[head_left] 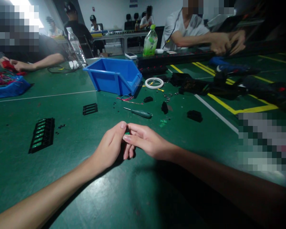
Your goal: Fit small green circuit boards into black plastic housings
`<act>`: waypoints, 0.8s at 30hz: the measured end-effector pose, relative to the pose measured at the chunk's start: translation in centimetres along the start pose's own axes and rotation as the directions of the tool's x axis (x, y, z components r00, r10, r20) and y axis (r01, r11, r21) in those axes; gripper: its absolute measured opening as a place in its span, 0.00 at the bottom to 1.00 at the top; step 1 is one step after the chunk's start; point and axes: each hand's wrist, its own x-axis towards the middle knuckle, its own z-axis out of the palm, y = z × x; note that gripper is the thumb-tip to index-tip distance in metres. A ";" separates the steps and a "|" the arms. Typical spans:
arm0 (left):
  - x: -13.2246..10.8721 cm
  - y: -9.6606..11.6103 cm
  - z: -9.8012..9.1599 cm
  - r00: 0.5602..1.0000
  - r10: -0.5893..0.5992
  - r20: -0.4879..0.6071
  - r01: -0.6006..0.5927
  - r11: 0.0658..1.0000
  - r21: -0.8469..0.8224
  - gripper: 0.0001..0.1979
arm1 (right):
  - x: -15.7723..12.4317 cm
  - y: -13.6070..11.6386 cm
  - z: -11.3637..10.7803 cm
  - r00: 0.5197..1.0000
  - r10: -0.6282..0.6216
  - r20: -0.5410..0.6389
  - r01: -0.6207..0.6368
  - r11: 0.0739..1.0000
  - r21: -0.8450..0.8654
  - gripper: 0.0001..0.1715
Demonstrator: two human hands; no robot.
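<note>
My left hand (110, 144) and my right hand (149, 140) meet above the green table, fingertips closed together. Between them a sliver of a small green circuit board (127, 134) shows; fingers cover most of it. Just beyond the hands lies a screwdriver (141, 113) with a dark green handle. To the right of it are loose green boards (163, 122) and a black plastic part (165, 107). On the left, a black frame (42, 135) carries a row of several green boards, with tiny black pieces (60, 126) scattered beside it.
An open blue bin (114, 76) stands ahead, near a white ring-shaped roll (154, 83) and thin wires (127, 99). Another black frame (90, 109) lies left of centre. A green drink bottle (150, 41) and a clear bottle (76, 47) stand farther back. Co-workers sit across the table.
</note>
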 end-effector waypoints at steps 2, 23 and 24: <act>0.0 -0.1 0.0 1.000 -0.007 -0.004 0.007 1.000 -0.007 0.25 | 0.0 -0.1 0.0 1.000 0.003 -0.001 -0.003 1.000 0.000 0.14; 0.0 0.1 0.0 1.000 0.016 -0.004 -0.016 1.000 0.004 0.25 | -0.1 -0.1 0.0 1.000 0.003 -0.004 -0.003 1.000 0.003 0.15; 0.0 0.1 0.0 1.000 0.019 -0.004 -0.019 1.000 0.005 0.25 | -0.1 -0.1 0.0 1.000 0.004 -0.004 -0.004 1.000 0.004 0.15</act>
